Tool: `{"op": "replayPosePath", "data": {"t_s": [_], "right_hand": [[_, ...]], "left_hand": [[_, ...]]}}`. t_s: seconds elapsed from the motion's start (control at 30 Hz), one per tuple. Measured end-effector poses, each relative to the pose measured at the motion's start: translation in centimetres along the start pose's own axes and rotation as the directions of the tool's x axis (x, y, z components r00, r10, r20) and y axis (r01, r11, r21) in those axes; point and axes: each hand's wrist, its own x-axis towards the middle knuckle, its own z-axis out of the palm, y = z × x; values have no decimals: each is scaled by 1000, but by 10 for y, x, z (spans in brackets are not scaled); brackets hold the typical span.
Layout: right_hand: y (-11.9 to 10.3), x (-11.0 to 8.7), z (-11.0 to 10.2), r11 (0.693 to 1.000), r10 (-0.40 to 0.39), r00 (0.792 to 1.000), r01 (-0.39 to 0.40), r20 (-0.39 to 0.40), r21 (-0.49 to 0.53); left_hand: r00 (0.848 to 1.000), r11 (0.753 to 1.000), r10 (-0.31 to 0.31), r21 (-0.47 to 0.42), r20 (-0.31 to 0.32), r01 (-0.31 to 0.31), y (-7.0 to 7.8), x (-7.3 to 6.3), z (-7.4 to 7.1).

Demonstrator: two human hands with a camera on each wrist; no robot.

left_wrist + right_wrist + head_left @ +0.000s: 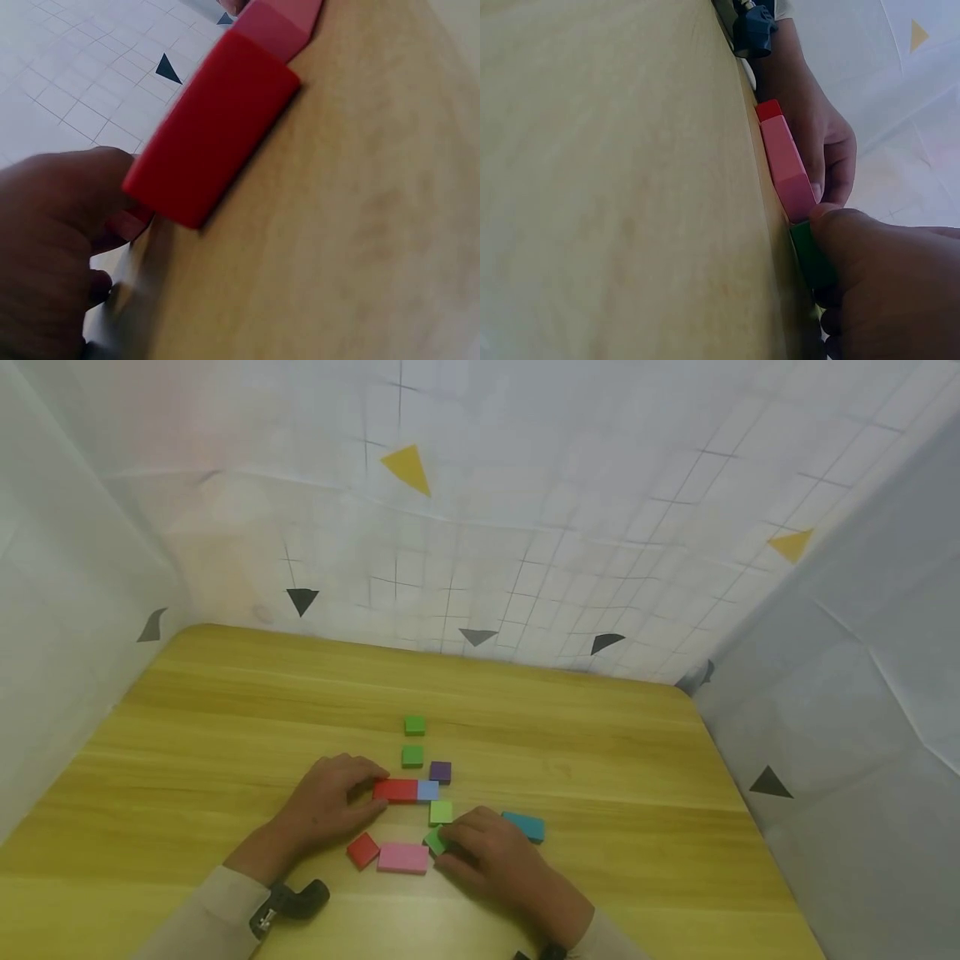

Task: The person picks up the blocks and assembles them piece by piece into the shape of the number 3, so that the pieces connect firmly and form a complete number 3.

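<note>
As the left hand (318,803) pinches the red bar (397,790), likely steadying it, the right hand (495,853) grips the angled green block (432,841), fingers (461,833) beside the pink bar (403,857).

Beyond the yellow wood-grain tabletop (630,760), white grid-lined sheeting (495,460) hangs at twelve o'clock, yellow triangles (408,469) at eleven and two.

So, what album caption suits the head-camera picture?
Left hand pinching a long red block, right hand gripping a green block beside a pink rectangular block.
</note>
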Motion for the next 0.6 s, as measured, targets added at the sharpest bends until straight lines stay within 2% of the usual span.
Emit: {"op": "replayPosePath", "data": {"t_s": [0.33,0.6], "right_hand": [[0,-1,-1,1000,6,1000,-6,-15,16],[2,-1,-3,1000,-10,997,12,-73,26]], "left_hand": [[1000,1000,7,-5,0,-7,1,0,-1],[1000,1000,8,-10,6,-8,1,1,-1]]}}
